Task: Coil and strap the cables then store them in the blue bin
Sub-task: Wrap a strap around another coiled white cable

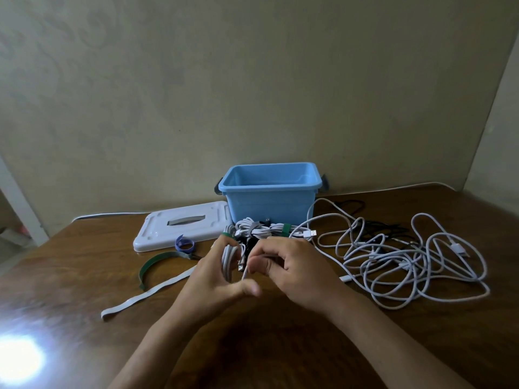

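My left hand (216, 279) holds a white cable coil (229, 259) wound between its fingers and thumb. My right hand (292, 265) pinches the same cable's strand just right of the coil. Behind the hands lie strapped white cable bundles (261, 230), one with a green strap (286, 230). A loose tangle of white cables (398, 256) spreads to the right. The blue bin (269, 192) stands open at the back by the wall.
The bin's white lid (179, 226) lies left of the bin. Loose straps lie on the wooden table (84, 262): a blue one (184, 244), a dark green one (157, 262) and a grey one (146, 293). Black cables (351, 204) show behind the tangle.
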`<control>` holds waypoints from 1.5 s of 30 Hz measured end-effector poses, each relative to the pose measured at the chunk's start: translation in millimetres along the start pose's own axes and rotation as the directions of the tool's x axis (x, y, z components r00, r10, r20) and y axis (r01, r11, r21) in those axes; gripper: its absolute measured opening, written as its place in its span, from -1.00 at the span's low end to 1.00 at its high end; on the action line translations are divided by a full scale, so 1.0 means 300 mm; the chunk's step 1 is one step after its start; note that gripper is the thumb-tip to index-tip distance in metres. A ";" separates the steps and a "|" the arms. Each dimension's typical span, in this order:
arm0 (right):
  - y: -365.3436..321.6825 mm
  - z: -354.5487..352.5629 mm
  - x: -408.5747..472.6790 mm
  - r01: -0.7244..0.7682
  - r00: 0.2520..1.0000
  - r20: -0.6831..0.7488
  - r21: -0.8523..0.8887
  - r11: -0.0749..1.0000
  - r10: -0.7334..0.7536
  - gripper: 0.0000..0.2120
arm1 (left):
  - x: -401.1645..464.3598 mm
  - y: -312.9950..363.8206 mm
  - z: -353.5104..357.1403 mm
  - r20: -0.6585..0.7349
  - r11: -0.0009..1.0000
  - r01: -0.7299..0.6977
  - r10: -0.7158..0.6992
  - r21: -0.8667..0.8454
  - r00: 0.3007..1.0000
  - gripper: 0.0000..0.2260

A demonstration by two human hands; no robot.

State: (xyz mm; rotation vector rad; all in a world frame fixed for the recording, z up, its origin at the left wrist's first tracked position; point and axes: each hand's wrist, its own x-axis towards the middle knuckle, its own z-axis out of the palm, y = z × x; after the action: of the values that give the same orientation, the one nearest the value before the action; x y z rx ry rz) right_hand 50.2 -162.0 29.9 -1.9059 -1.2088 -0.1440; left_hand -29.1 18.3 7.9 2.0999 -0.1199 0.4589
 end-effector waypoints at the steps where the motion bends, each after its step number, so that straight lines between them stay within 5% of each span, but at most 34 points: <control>1: -0.005 0.005 -0.002 -0.002 1.000 -0.017 0.008 1.000 0.002 -0.87 | -0.001 -0.001 0.002 0.030 0.996 0.016 -0.018 0.087 0.999 -0.23; 4: -0.006 0.015 -0.003 -0.009 0.996 -0.087 -0.016 1.000 0.007 -0.73 | -0.002 -0.009 0.028 0.045 0.959 0.000 -0.013 0.283 0.999 -0.61; 7: 0.009 0.013 -0.004 -0.026 0.984 -0.175 -0.083 0.996 0.011 -0.62 | 0.000 -0.015 0.045 0.060 0.956 -0.034 0.017 0.291 0.998 -0.84; 19: 0.038 -0.029 0.003 -0.096 0.993 -0.074 -0.110 0.989 0.088 -0.76 | -0.008 0.021 0.026 -0.092 0.999 -0.014 0.017 0.029 0.996 -0.82; 23: 0.034 0.003 0.003 -0.156 0.983 -0.117 -0.154 0.976 0.139 -0.68 | -0.012 0.033 0.029 -0.093 0.999 -0.032 0.034 0.014 0.995 -0.83; 35: 0.027 -0.007 -0.004 -0.266 0.957 0.088 -0.111 0.958 0.276 -0.44 | -0.014 0.054 0.006 -0.221 0.990 -0.107 0.084 -0.093 0.972 -0.87; 41: 0.020 0.037 -0.004 -0.227 0.963 0.074 -0.308 0.924 0.261 -0.37 | -0.008 0.051 0.025 -0.225 0.989 -0.113 0.089 -0.095 0.970 -0.85; 45: -0.019 0.092 -0.010 -0.185 0.960 0.156 -0.262 0.947 0.231 -0.37 | -0.002 0.048 0.049 -0.234 0.993 -0.099 0.081 -0.067 0.969 -0.78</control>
State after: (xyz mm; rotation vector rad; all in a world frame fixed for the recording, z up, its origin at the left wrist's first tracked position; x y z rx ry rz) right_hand 35.3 -143.8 14.3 -2.2944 -1.1412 -0.0009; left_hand -29.5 -1.7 12.1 1.9543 -0.0962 0.7379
